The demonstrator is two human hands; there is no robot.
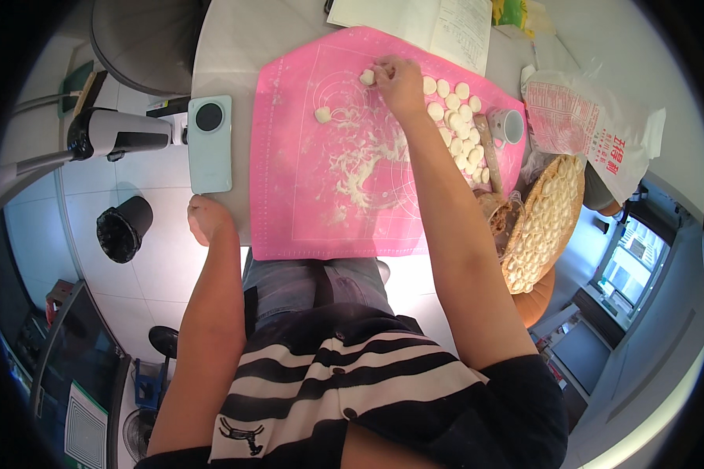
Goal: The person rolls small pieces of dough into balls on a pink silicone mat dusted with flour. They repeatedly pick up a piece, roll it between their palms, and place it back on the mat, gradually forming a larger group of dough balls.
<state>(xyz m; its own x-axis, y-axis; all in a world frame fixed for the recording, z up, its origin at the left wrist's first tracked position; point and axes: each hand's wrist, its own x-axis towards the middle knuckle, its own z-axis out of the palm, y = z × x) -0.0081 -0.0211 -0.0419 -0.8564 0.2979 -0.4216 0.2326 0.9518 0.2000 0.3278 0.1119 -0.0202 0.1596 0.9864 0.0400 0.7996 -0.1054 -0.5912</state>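
My right hand (400, 82) reaches over the far part of a pink silicone pastry mat (281, 193), its bent fingertips beside a small piece of dough (367, 77); whether they grip anything is hidden. Another dough piece (322, 115) lies to the left, near smeared white flour (355, 176). Right of my forearm are several flattened dough rounds (455, 122), a rolling pin (488, 153) and a white mug (506, 126). My left hand (206, 220) rests curled at the table's near left edge, just below a pale green smartphone (211, 170); nothing shows in it.
A round woven tray (554, 182) of small shaped dough pieces stands at right, next to a bowl of brown filling (497, 218). Behind it is a printed flour bag (586, 117). An open notebook (410, 20) lies beyond the mat. A black bin (126, 225) stands on the floor at left.
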